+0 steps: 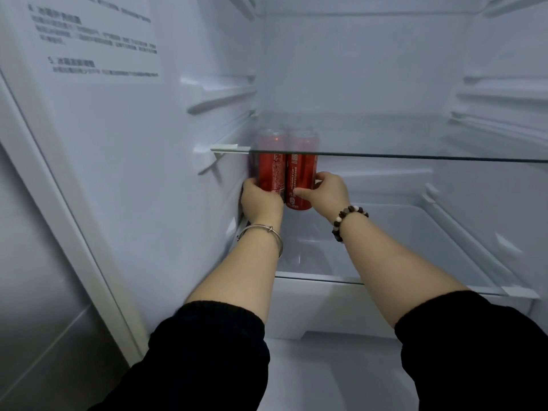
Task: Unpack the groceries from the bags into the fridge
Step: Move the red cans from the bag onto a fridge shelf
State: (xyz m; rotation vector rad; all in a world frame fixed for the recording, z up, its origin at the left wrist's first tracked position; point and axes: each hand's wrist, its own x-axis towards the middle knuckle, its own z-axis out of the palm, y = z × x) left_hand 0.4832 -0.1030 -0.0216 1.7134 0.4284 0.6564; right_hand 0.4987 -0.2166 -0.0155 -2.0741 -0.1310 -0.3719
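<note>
Currently, two red cans, upright and touching side by side: left can (271,170) held by my left hand (261,200), right can (299,179) by my right hand (329,192), fingers (324,177) curled round each, deep on the lower shelf (385,280) by the fridge's left wall (178,179); bases seated or not, I cannot tell. Risk: tall narrow cans topple if released tilted, or one withdrawing hand knocks its neighbour. Clearances: upper glass shelf (415,157) close over the tops, wall tight at left, open room right and front.
</note>
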